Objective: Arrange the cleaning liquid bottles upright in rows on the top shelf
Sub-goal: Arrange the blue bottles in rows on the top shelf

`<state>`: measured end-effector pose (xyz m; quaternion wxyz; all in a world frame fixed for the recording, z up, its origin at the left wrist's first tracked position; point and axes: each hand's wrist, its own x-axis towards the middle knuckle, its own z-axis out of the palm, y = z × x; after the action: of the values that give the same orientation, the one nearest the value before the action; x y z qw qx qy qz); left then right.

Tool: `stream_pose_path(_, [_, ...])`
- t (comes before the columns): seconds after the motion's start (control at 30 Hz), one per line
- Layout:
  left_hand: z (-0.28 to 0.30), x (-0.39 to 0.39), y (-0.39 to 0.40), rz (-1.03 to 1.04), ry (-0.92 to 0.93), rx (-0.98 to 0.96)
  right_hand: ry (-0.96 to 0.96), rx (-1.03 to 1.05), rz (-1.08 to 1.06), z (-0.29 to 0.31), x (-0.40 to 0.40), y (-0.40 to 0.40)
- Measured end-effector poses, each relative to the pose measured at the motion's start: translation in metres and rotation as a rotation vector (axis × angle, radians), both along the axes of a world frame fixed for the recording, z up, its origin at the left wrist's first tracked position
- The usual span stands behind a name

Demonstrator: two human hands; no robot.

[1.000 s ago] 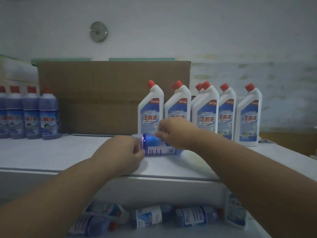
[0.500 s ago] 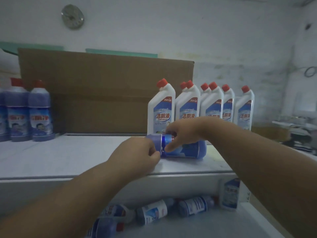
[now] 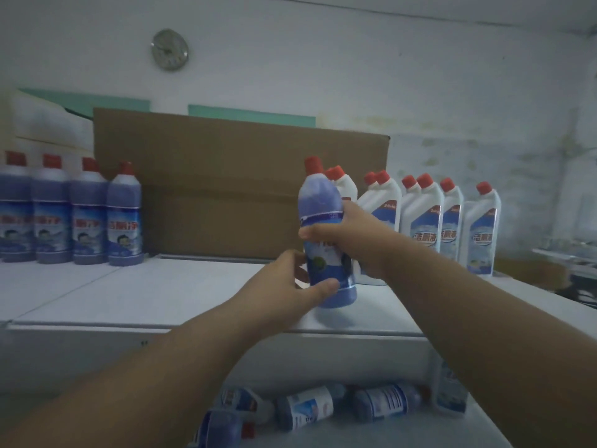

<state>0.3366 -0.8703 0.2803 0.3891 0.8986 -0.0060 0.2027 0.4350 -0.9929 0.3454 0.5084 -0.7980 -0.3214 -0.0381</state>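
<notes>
On the top shelf (image 3: 135, 295) I am facing a big cardboard box (image 3: 232, 189), with a row of blue bottles (image 3: 71, 218) standing well to the left and white bottles (image 3: 452, 221) lined up on the right. Between them I am holding one blue bottle (image 3: 326, 240), its long axis nearly upright, red cap up, base just at the shelf surface. My right hand (image 3: 349, 237) is gripping its middle; my left hand (image 3: 294, 286) is gripping its lower part, thumb across the front.
</notes>
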Motion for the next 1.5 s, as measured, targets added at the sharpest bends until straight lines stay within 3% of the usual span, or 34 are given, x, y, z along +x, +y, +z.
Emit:
stream_pose_path(0.13, [0.008,-0.020,0.037,-0.022,-0.092,-0.075,0.035,0.180,0.061,0.005,-0.030,0.048])
stream_pose_path(0.3, [0.017,-0.061,0.127,-0.106,-0.069,-0.144,0.112,0.176,0.295,0.016,-0.066,0.111])
stream_pose_path(0.57, [0.021,-0.118,0.292,-0.093,0.069,-0.058,0.012,0.122,0.374,0.011,-0.115,0.265])
stream_pose_path(0.83, [0.011,-0.145,0.394,0.016,0.085,0.028,-0.100,0.125,0.233,0.009,-0.136,0.375])
stream_pose_path(1.07, [-0.002,-0.172,0.472,0.064,0.119,0.067,-0.113,-0.030,0.223,0.008,-0.163,0.462])
stream_pose_path(1.37, [-0.001,-0.188,0.581,0.189,0.243,0.473,-0.114,-0.097,0.036,0.004,-0.182,0.548])
stream_pose_path(1.5, [-0.001,-0.184,0.609,0.172,0.233,0.533,-0.135,-0.128,-0.061,0.003,-0.185,0.577])
